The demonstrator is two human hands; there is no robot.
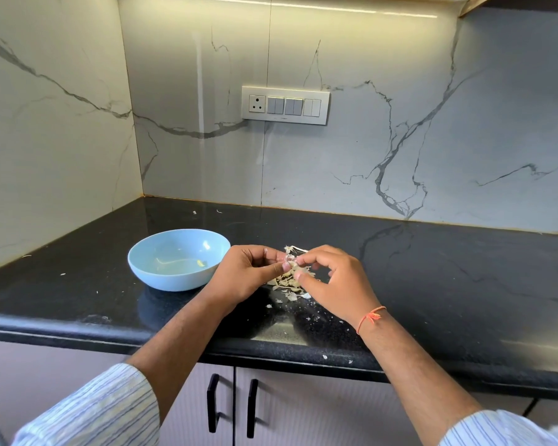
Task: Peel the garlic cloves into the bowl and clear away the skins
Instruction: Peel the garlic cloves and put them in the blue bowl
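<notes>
A glossy black speckled tabletop (pixel 432 284) runs across the middle of the frame, backed by white marble-look wall panels (pixel 400 123) with grey veins that meet in a corner at upper left. A switch plate (pixel 285 105) with one socket sits on the back wall above centre, lit by a strip light along the top edge. Below the tabletop's rounded front edge are pale cabinet doors with two black handles (pixel 232 403). At centre, the left hand (pixel 248 275) and right hand (pixel 332 281) meet fingertip to fingertip, both pinched closed on a small garlic clove (pixel 291 259) held just above a heap of papery skins (pixel 289 280) lying on the tabletop. A light blue bowl (pixel 149 268) stands just left of the left hand; what lies in its bottom is too faint to identify. Stray skin flecks dot the tabletop around the heap and near the front edge. An orange thread (pixel 371 317) circles the right wrist, and striped sleeves show at the lower corners.
</notes>
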